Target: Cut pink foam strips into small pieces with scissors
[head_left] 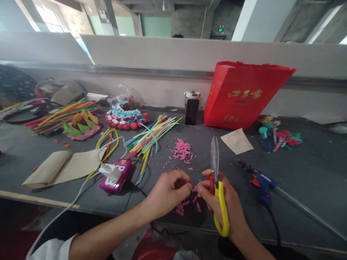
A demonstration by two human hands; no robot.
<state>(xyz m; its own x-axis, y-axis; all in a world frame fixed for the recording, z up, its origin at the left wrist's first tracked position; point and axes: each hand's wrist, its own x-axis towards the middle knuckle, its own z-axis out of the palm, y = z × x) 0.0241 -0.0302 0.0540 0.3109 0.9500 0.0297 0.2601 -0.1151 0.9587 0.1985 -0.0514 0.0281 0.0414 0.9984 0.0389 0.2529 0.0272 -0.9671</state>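
My left hand (170, 189) is closed in a pinch near the table's front edge, its fingertips at a small pink piece (194, 189) between my two hands. Scissors (222, 211) with a yellow and a red handle rest in my right hand (230, 202), blades pointing up and away. The thumb and a finger of that same hand also meet close to the pink piece. Below the fingertips lie several loose pink pieces (198, 207). A larger pile of short pink pieces (183, 150) lies on the dark table just beyond my hands.
Left of my hands are a purple power socket (116, 176) with a white plug and cable, a brown paper roll (54, 168) and pipe cleaners (154, 133). A phone (192, 112) and red bag (244, 95) stand behind. A blue glue gun (261, 186) lies right.
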